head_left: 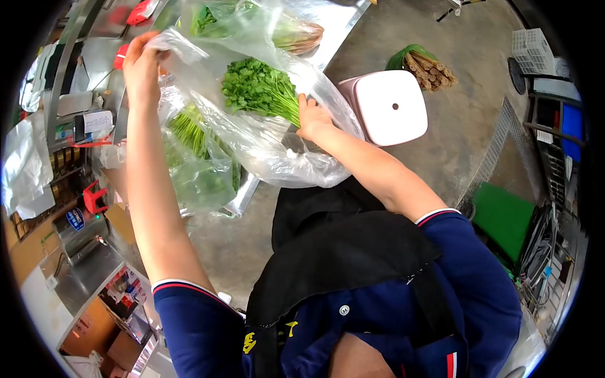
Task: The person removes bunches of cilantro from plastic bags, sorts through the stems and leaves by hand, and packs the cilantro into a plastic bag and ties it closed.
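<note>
A bunch of cilantro [257,88], with green leaves and long pale stems, lies over the open clear plastic bag [277,151]. My right hand [313,118] is closed round its stem ends. Up at the left, my left hand [144,66] pinches the rim of the same bag and lifts it. Below that hand sits another clear bag [205,170] with green stems inside. Beyond the cilantro, more bagged greens [296,36] with reddish-brown ends rest on the metal table [343,31].
A white square-topped stool [394,107] stands right of the bag. Behind it, a bundle of brown roots or stalks [430,69] in green wrapping lies on the concrete floor [466,116]. Shelves and a steel counter [88,277] line the left; a green box [504,220] is at right.
</note>
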### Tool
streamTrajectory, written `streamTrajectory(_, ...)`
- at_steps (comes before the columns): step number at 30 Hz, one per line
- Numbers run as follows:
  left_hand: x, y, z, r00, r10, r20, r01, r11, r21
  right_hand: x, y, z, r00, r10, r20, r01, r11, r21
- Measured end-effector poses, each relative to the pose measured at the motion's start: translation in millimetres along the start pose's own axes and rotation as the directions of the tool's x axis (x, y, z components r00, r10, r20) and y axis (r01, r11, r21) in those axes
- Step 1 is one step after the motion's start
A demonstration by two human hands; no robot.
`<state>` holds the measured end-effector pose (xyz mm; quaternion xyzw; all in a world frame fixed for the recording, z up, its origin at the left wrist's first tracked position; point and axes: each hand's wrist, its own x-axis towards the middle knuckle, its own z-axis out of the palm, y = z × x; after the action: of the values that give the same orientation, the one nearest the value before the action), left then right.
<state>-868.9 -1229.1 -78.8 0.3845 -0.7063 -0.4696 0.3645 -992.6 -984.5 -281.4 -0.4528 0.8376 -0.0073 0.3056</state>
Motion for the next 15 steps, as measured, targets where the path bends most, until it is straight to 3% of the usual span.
streamTrajectory(2,-7,-6,-17,0.985,-0.128,-0.114,0.112,0.984,-0.139,-22,8,-2,0.966,-0.119,-0.228,0.111,0.993,-0.047)
streamTrajectory(4,-12,-12,-36,0.949,-0.240,-0.203,0.191,0.953,-0.235,-41,12,-54,0.970,-0.112,0.217,0.096,0.992,0.083)
streamTrajectory(8,-11,-28,-69,0.917,-0.305,-0.255,0.217,0.922,-0.322,-73,64,-71,0.878,-0.223,0.424,0.191,0.975,0.117)
streamTrajectory(9,-11,-26,-71,0.910,-0.317,-0.267,0.223,0.918,-0.329,-87,77,-88,0.849,-0.359,0.388,0.354,0.931,0.089)
streamTrajectory(10,-9,-32,-78,0.923,-0.310,-0.230,0.216,0.909,-0.358,-104,76,-121,0.791,-0.407,0.456,0.430,0.901,0.059)
streamTrajectory(11,-9,-27,-77,0.924,-0.299,-0.240,0.201,0.911,-0.359,-120,77,-146,0.762,-0.515,0.392,0.515,0.850,0.113)
streamTrajectory(15,-10,-8,-72,0.933,-0.275,-0.230,0.165,0.900,-0.404,-163,97,-212,0.654,-0.705,0.274,0.539,0.688,0.486)
